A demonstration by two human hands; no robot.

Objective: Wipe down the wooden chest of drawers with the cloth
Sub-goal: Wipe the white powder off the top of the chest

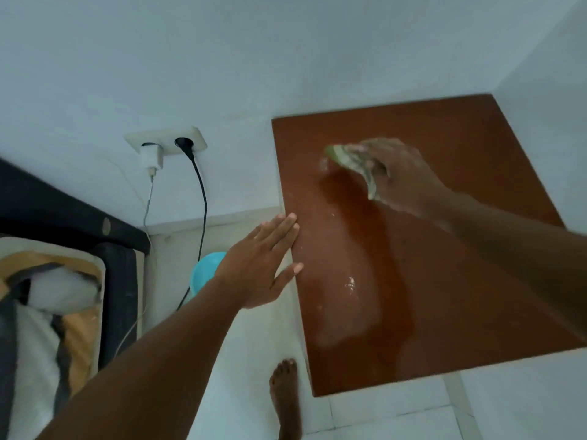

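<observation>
My right hand [400, 173] grips the cloth [352, 160], fingers curled, against the chest of drawers [444, 281] top. My left hand [263, 265] fingers lie straight, touching its left edge.

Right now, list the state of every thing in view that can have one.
Reddish-brown wooden chest top: wet streak down the middle, foam specks.
Green-and-white cloth: bunched, pressed on the top near its far end.
Right hand: grips the cloth.
Left hand: flat, fingers straight, at the top's left edge.
White wall socket: white charger and black plug both inserted.
</observation>
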